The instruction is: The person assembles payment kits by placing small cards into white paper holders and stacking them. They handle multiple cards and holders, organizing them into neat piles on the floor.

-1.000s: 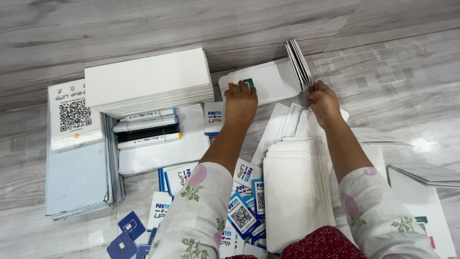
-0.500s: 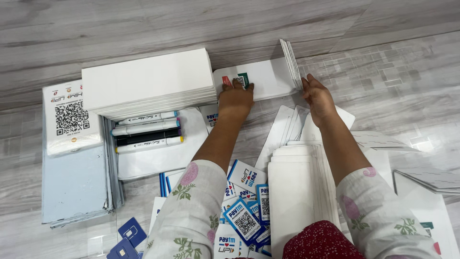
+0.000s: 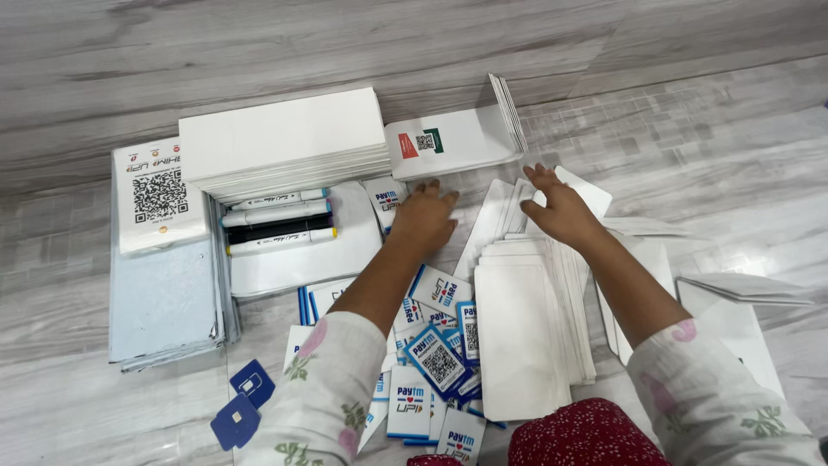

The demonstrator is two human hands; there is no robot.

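My left hand (image 3: 424, 217) hovers palm down over the floor just below a folded white envelope pack (image 3: 457, 138) that bears a small red and green mark. It holds nothing. My right hand (image 3: 556, 207) rests with spread fingers on the top of a fanned pile of white envelopes (image 3: 526, 319). Square blue-and-white code stickers (image 3: 435, 358) lie scattered between my forearms.
A thick stack of white envelopes (image 3: 285, 142) sits at the back left, with several markers (image 3: 280, 223) on a white sheet in front of it. A pale blue stack (image 3: 168, 293) topped by a code card lies far left. Blue cards (image 3: 241, 401) lie near my left sleeve. More envelopes (image 3: 742, 302) lie right.
Both hands have let go of the folded envelope pack and drawn back toward me. The left now hovers below it, the right has dropped onto the fanned pile.
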